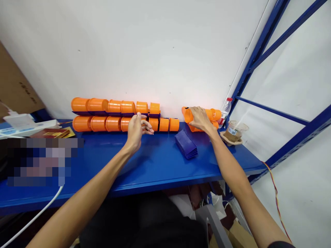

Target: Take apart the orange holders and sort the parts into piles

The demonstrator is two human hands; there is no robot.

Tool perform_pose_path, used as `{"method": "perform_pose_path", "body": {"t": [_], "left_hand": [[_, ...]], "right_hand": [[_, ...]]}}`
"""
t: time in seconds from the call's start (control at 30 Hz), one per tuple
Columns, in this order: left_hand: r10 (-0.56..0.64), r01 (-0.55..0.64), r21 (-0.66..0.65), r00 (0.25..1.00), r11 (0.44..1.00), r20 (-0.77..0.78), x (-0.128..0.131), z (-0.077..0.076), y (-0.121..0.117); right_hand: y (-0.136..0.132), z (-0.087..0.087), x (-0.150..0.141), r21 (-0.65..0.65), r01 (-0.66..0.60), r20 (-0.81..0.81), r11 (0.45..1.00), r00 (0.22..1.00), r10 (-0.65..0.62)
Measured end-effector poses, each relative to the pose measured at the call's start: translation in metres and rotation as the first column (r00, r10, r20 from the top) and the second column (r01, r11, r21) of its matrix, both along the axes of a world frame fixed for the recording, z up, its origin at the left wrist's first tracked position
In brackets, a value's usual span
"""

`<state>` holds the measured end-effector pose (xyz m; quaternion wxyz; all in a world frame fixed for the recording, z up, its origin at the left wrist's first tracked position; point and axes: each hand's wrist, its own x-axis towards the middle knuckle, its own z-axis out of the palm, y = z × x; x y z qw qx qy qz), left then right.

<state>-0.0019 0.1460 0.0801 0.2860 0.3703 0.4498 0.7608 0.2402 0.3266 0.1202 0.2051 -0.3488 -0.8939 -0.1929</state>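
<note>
Orange plastic cups [99,124] lie on their sides end to end in two stacked rows against the wall, with dark blue flat pieces [97,113] between the rows. In front of the lower row is my left hand [134,131], its fingers loosely bent and apart with nothing in them. My right hand [199,119] is wrapped over an orange cup [188,116] in a smaller group at the right. Part of that group is hidden under my palm. A stack of dark blue rectangular pieces [186,144] lies between my hands, nearer to the right one.
A red-capped bottle [224,112] and a lidded drink cup in a holder [234,132] stand at the right end of the blue table [155,168]. Blue shelf posts [254,62] rise there. A power strip [46,125] and a white cable [50,201] are at left.
</note>
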Motion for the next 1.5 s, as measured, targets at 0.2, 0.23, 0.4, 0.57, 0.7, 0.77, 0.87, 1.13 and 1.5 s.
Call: {"method": "perform_pose_path", "body": {"t": [0.2, 0.23, 0.4, 0.57, 0.7, 0.77, 0.87, 1.13, 1.5], "left_hand": [[0.007, -0.007, -0.003, 1.0, 1.0, -0.014, -0.002, -0.004, 0.002], [0.008, -0.008, -0.006, 1.0, 1.0, -0.016, -0.002, -0.005, 0.002], [0.003, -0.003, -0.021, 1.0, 1.0, -0.018, 0.002, 0.0, -0.001], [0.007, -0.009, -0.064, 1.0, 0.998, -0.022, 0.008, 0.007, -0.007], [0.011, -0.013, -0.08, 1.0, 0.997, -0.024, 0.01, 0.009, -0.008], [0.014, -0.015, -0.082, 1.0, 0.996, -0.02, 0.01, 0.008, -0.008], [0.022, -0.024, -0.091, 1.0, 0.996, -0.021, 0.011, 0.007, -0.008], [0.03, -0.032, -0.102, 0.999, 0.994, -0.02, 0.011, 0.01, -0.011], [0.037, -0.039, -0.1, 0.999, 0.994, -0.021, 0.014, 0.011, -0.01]], "right_hand": [[0.004, -0.027, -0.005, -0.056, -0.013, 0.129, 0.998, 0.991, 0.02], [0.004, -0.029, -0.007, -0.064, -0.014, 0.141, 0.998, 0.99, 0.023], [0.005, -0.041, -0.012, -0.103, 0.012, 0.183, 0.995, 0.983, 0.007], [0.01, -0.05, -0.011, -0.134, 0.044, 0.18, 0.99, 0.983, -0.019], [0.013, -0.053, -0.01, -0.152, 0.054, 0.153, 0.987, 0.988, -0.03], [0.012, -0.053, -0.011, -0.155, 0.058, 0.147, 0.986, 0.988, -0.035], [0.01, -0.054, -0.012, -0.15, 0.062, 0.151, 0.987, 0.988, -0.039], [0.008, -0.054, -0.011, -0.167, 0.079, 0.13, 0.983, 0.99, -0.058], [0.011, -0.057, -0.014, -0.179, 0.083, 0.137, 0.98, 0.989, -0.058]]}}
